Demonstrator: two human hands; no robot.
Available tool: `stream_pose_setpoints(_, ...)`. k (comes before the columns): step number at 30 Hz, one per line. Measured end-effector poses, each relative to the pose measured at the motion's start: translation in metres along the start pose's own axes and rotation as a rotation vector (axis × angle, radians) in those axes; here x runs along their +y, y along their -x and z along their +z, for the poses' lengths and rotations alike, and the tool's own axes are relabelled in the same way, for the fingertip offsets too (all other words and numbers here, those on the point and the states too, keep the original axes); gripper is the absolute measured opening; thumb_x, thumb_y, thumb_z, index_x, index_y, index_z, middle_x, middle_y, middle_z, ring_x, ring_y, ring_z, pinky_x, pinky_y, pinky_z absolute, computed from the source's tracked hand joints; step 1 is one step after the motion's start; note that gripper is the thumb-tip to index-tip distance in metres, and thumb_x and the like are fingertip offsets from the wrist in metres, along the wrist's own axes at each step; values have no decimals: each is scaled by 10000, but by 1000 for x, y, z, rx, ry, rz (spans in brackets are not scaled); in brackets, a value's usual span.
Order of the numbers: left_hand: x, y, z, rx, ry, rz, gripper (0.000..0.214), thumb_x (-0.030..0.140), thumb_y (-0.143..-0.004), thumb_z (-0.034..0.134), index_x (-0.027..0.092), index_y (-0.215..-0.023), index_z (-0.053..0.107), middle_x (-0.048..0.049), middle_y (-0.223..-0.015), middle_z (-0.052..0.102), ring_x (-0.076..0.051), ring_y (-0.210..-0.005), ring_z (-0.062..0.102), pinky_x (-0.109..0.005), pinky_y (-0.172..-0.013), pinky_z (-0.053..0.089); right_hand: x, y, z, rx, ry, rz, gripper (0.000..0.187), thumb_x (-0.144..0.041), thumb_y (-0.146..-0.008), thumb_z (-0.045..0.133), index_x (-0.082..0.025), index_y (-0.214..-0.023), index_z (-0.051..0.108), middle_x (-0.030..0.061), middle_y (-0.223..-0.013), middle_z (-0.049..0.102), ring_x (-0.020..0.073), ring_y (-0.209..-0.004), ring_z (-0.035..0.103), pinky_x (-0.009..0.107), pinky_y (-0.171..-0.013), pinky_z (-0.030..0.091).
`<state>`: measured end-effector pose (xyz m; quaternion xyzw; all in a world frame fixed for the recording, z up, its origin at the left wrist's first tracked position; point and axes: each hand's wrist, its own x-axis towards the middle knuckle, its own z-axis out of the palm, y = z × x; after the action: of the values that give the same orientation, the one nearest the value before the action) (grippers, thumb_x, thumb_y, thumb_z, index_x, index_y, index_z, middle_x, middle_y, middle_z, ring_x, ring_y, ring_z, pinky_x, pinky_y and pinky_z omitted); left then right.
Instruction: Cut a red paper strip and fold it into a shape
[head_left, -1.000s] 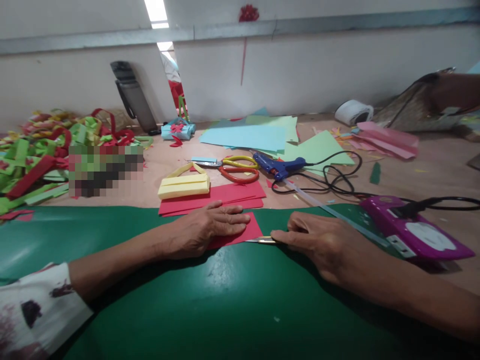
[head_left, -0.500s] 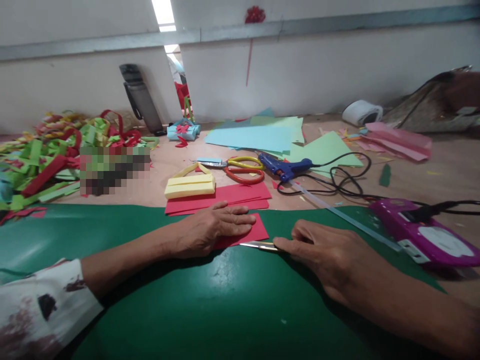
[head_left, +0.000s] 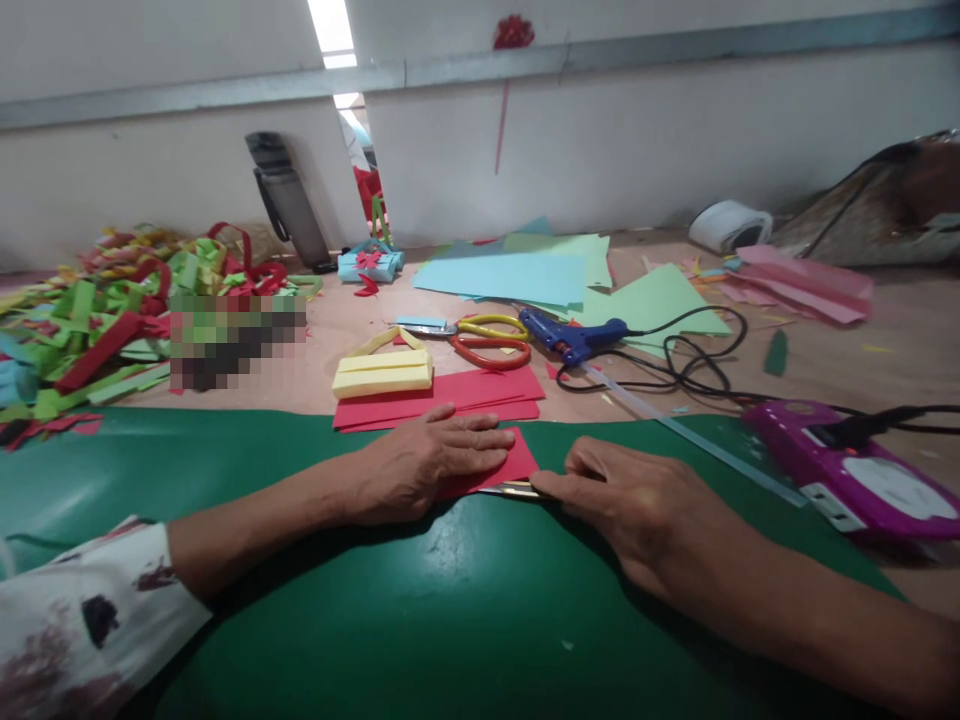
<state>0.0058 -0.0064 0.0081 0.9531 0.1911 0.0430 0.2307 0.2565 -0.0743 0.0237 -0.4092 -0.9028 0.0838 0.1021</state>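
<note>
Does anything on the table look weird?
Yes: the black cord of the blue glue gun lies in messy loops, and paper scraps are strewn beside the pink paper. The grey bottle looks tilted, though the lens may do that.

no text, number or sign can be read.

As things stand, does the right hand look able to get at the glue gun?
Probably yes: the glue gun lies ahead of the right hand, with only a clear stick and black cord low between them. The hand holds a metal tool, though, which it would likely need to put down first.
</note>
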Motion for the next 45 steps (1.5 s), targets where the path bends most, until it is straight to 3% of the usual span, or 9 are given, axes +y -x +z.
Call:
stream_pose_setpoints(7,20,-19,20,78,-94,-109,625,67,-812,432,229,-1409,344,-64,-1508,289,-283,-1402,191,-593,-1097,158,21,6,-11,-10,15,-23,413,-13,-801,430,-237,-1057,665,34,-744,497,159,-638,448,256,-572,301)
stream_pose_setpoints(10,26,-27,17,92,-89,-138,665,44,-766,439,206,-1404,344,-92,-1503,299,-301,-1395,205,-629,-1077,174,28,9,-13,-28,58,-30,396,-31,-808,440,-251,-1042,672,39,-749,504,168,-658,461,260,-580,308)
stream_pose_setpoints(14,19,-12,-2,69,-60,-73,619,93,-836,427,232,-1428,313,-63,-1508,293,-259,-1392,232,-511,-1101,255,32,11,-13,-35,67,-25,427,-9,-796,440,-267,-1052,665,33,-740,498,167,-650,459,260,-574,297)
stream_pose_setpoints(17,5,7,-12,43,-103,-5,628,50,-835,394,269,-1420,334,-27,-1485,346,-237,-1402,204,-494,-1115,230,32,11,-11,-30,59,-21,449,2,-780,444,-271,-1054,671,33,-735,490,164,-636,454,258,-567,287)
stream_pose_setpoints(21,-6,18,-9,-10,-122,11,610,57,-842,409,277,-1409,352,-13,-1478,355,-211,-1414,156,-485,-1131,169,31,7,-11,-26,45,-28,451,0,-785,439,-257,-1070,675,36,-732,490,165,-635,453,260,-570,290)
stream_pose_setpoints(27,-6,16,-5,-12,-127,-22,584,61,-845,419,272,-1388,385,-6,-1476,355,-211,-1414,155,-473,-1134,135,25,7,-12,-83,22,-25,387,-36,-838,415,-243,-1033,678,27,-716,466,158,-618,432,263,-567,280)
stream_pose_setpoints(39,-2,18,-6,-11,-249,29,558,87,-883,394,250,-1415,351,-6,-1489,327,-214,-1416,140,-426,-1143,150,25,6,-14,-87,-27,-68,335,-69,-851,410,-211,-998,675,21,-705,447,150,-598,402,260,-544,246)
stream_pose_setpoints(45,-2,18,-6,4,-260,36,551,97,-883,398,240,-1413,351,-16,-1487,336,-224,-1415,140,-434,-1136,180,16,-2,-12,-137,-31,-76,365,1,-792,432,-209,-965,675,13,-700,439,148,-621,409,260,-560,243)
